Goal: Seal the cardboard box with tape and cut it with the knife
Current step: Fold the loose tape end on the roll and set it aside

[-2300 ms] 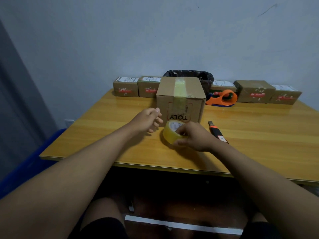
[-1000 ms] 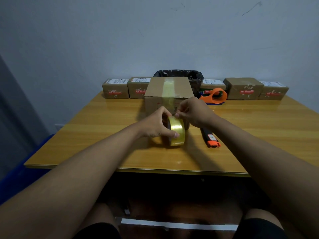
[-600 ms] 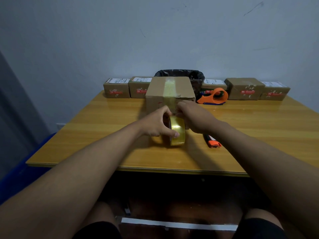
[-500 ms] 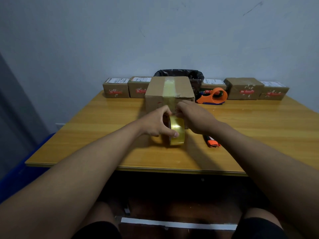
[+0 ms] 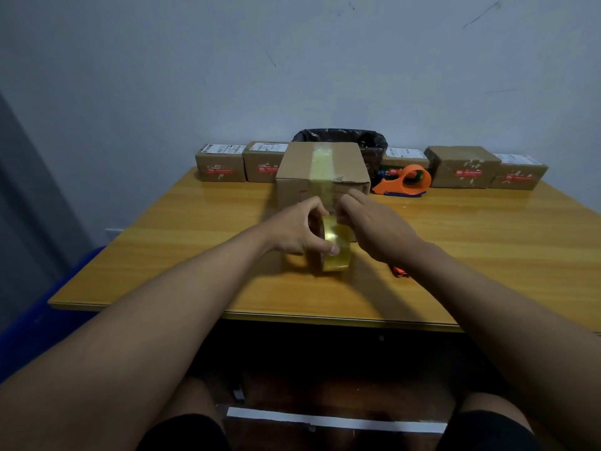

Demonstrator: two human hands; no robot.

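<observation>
A brown cardboard box (image 5: 294, 167) with a strip of clear tape down its top stands at the middle of the wooden table (image 5: 487, 239). Just in front of it a yellowish tape roll (image 5: 336, 252) is held upright above the table. My left hand (image 5: 294, 231) grips the roll from the left, thumb on its rim. My right hand (image 5: 374, 224) pinches at the top of the roll, where the tape end would be. The knife (image 5: 400, 271) lies on the table under my right wrist; only its orange tip shows.
An orange tape dispenser (image 5: 405, 180) sits right of the box. Small labelled cartons line the back edge, at the left (image 5: 221, 167) and at the right (image 5: 463, 167). A bin with a black liner (image 5: 370, 141) stands behind the box.
The roll was lying on the table under my right hand; both hands raised it upright before the box. In the last half second the hands have hardly moved.
</observation>
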